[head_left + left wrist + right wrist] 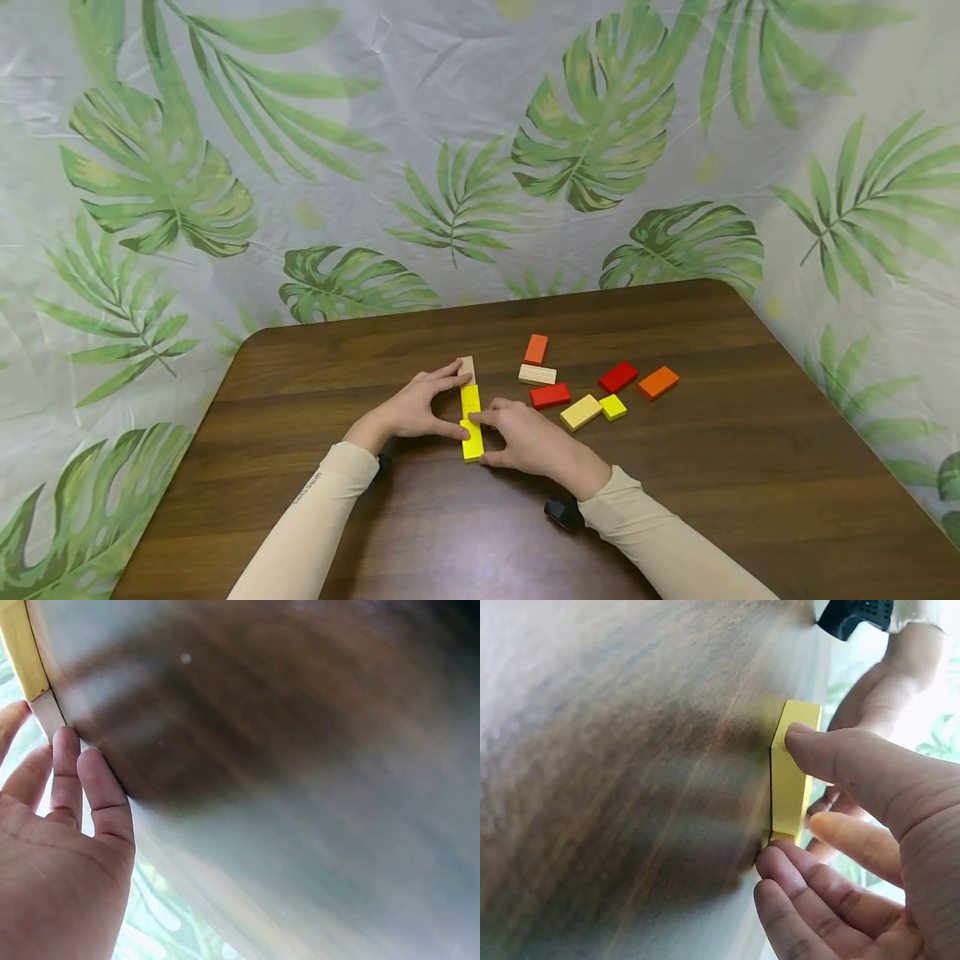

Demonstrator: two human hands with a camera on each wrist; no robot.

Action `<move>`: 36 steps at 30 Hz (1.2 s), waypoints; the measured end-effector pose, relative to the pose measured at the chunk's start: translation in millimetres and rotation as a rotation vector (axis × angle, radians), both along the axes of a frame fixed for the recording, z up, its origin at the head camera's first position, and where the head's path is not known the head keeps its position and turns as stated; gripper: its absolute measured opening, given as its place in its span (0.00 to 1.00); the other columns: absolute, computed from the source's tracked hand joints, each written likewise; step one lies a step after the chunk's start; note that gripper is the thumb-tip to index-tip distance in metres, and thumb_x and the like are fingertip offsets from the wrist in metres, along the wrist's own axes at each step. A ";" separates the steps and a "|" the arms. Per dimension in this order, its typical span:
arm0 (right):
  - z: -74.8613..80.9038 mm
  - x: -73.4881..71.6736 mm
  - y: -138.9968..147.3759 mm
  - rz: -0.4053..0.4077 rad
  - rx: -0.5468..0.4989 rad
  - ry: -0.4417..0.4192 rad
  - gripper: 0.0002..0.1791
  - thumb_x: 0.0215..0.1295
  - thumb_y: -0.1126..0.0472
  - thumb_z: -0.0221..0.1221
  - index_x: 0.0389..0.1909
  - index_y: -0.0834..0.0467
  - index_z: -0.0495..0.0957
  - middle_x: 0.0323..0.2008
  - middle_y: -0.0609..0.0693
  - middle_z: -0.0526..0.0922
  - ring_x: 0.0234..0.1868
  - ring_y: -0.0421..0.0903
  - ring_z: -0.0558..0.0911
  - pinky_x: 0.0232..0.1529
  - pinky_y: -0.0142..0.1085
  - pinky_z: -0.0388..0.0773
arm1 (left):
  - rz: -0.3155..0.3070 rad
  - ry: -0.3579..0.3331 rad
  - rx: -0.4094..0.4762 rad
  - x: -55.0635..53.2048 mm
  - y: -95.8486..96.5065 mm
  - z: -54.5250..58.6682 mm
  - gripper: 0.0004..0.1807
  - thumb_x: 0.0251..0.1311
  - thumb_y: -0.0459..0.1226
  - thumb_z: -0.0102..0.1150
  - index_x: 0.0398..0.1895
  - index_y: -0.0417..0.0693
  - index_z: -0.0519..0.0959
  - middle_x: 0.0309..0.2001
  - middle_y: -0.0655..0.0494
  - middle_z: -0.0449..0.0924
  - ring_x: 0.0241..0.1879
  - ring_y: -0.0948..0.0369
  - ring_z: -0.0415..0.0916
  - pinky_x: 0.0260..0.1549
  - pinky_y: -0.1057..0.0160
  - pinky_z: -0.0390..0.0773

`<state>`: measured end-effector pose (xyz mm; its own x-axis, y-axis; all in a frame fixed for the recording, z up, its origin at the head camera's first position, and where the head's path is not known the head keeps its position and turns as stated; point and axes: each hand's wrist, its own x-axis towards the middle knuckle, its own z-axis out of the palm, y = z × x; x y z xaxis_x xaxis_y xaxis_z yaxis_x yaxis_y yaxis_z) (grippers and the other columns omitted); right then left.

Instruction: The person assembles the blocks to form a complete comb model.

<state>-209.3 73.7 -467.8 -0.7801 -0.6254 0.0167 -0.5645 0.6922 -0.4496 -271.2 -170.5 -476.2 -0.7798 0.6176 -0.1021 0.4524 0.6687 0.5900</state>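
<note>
A row of blocks lies on the table: a plain wooden block (467, 367) at the far end, then a yellow block (470, 395), then a nearer yellow block (472, 447). On the row's left side, my left hand (415, 406) has its fingers stretched to the plain block and its thumb against the nearer yellow block. In the left wrist view, the left fingertips touch the end of the plain block (48, 714). From the right, my right hand (542, 442) holds the nearer yellow block, its thumb on the block's side in the right wrist view and other fingers by its far end.
Right of the row are loose blocks: an orange block (536, 349), a striped pale block (537, 374), a red block (550, 396), another red block (618, 377), a cream block (581, 412), a small yellow block (613, 407) and another orange block (658, 382). A leaf-print cloth (465, 125) hangs behind the table.
</note>
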 end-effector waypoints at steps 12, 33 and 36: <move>-1.4 2.5 2.7 -0.031 0.011 0.006 0.31 0.62 0.53 0.78 0.65 0.60 0.84 0.51 0.55 0.85 0.41 0.43 0.79 0.46 0.38 0.82 | 0.007 0.001 -0.012 -0.6 -0.5 -0.1 0.48 0.64 0.54 0.75 0.84 0.54 0.65 0.89 0.52 0.47 0.81 0.40 0.57 0.76 0.35 0.65; -0.9 0.9 3.9 -0.015 0.018 0.019 0.33 0.63 0.53 0.78 0.66 0.60 0.83 0.48 0.55 0.83 0.37 0.42 0.76 0.39 0.33 0.77 | 0.018 -0.002 -0.027 2.1 2.7 0.8 0.54 0.58 0.56 0.80 0.85 0.56 0.63 0.89 0.53 0.46 0.81 0.42 0.54 0.75 0.36 0.64; -1.0 1.8 4.0 -0.022 0.019 0.009 0.33 0.63 0.53 0.78 0.67 0.61 0.82 0.50 0.56 0.84 0.39 0.43 0.77 0.42 0.35 0.79 | 0.018 0.014 -0.028 3.0 3.5 -0.1 0.55 0.57 0.56 0.80 0.85 0.54 0.63 0.89 0.52 0.46 0.80 0.41 0.56 0.74 0.36 0.66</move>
<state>-207.5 77.7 -468.8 -0.7934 -0.6085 0.0125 -0.5534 0.7127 -0.4310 -268.2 -167.0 -476.3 -0.7923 0.6004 -0.1083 0.4479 0.6929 0.5650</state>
